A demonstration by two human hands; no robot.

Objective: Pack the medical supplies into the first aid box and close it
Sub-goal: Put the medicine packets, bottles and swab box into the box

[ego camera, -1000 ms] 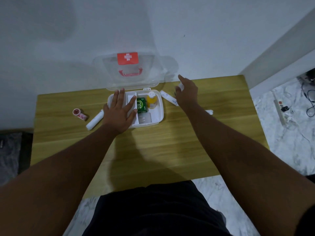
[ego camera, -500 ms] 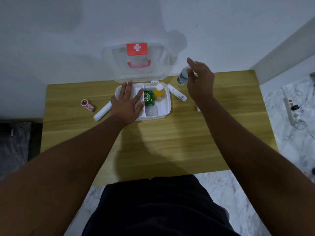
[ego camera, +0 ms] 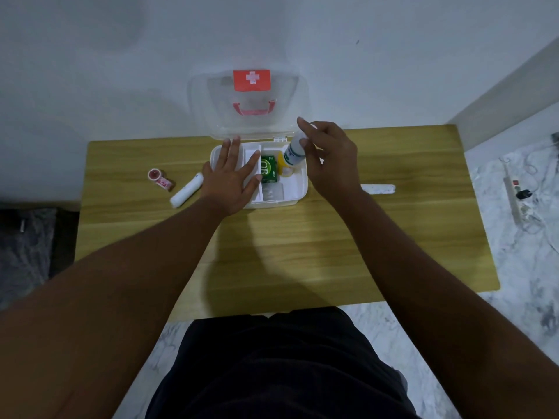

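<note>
The white first aid box stands open on the wooden table, its clear lid with a red cross label upright against the wall. Inside lie a green packet and a yellow bottle. My left hand rests flat, fingers spread, on the box's left side. My right hand holds a small white bottle tilted over the box's right compartment. A white roll and a pink tape roll lie left of the box. A white strip lies to the right.
A white wall runs behind the table. The marble floor on the right carries a power strip with cables. A dark mat lies on the floor at the left. My dark shorts fill the bottom of the view.
My right hand picked up the white bottle from the table right of the box and carried it left, over the box's right compartment. The left hand has stayed flat on the box.
</note>
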